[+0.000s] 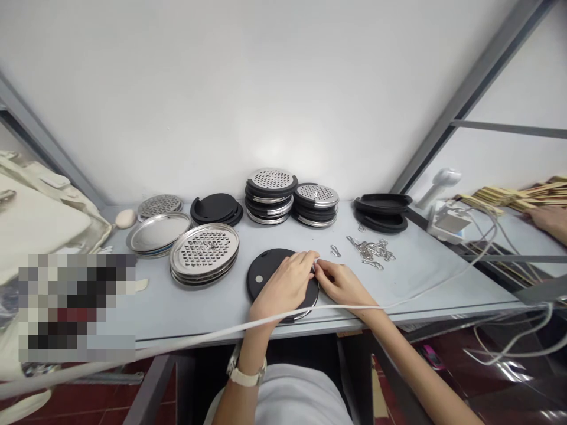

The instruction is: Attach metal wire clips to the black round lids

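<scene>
A black round disc [271, 264] with a pale dot lies near the front edge of the table, with a strip of shiny metal showing at its lower rim. My left hand [287, 277] lies over the disc, fingers bent round its right edge. Beside it my right hand [339, 280] has thumb and fingers pinched at that same edge. Something small and whitish shows between the fingertips of both hands, too small to name. Just beyond the hands is a small wire clip [335, 251], and a pile of similar metal clips [372, 251] lies to the right.
Stacked metal grater discs [204, 251] and plain metal plates [160, 232] stand left. Assembled black-rimmed graters [271, 195] and black holders [383, 203] line the back. A white cable [212, 336] crosses in front. Another person's hand [551, 223] is at far right.
</scene>
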